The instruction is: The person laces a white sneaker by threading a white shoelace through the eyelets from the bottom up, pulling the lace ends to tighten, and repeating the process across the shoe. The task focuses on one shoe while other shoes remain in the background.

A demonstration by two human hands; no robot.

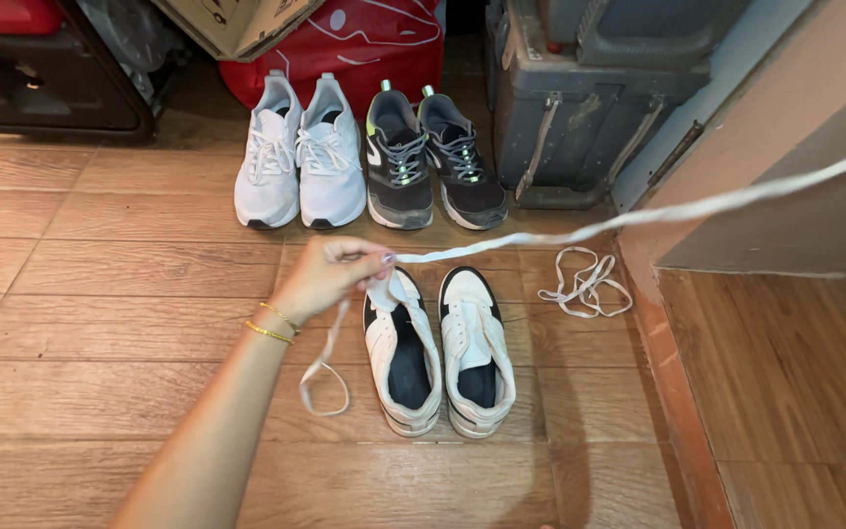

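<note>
Your left hand [330, 277] pinches a white shoelace [540, 233] between closed fingers [369, 260], just above the toe of the left shoe in the unlaced black-and-white pair [440, 350] on the wooden floor [110, 294]; the lace runs taut up to the right edge, where your right hand is out of view, and its tail loops down beside your wrist. A second loose lace [586, 284] lies right of the pair. Beyond stand white sneakers [301, 152] and grey sneakers [433, 159], then a red bag [345, 44], a cardboard box [237, 22] and a grey case [570, 108].
</note>
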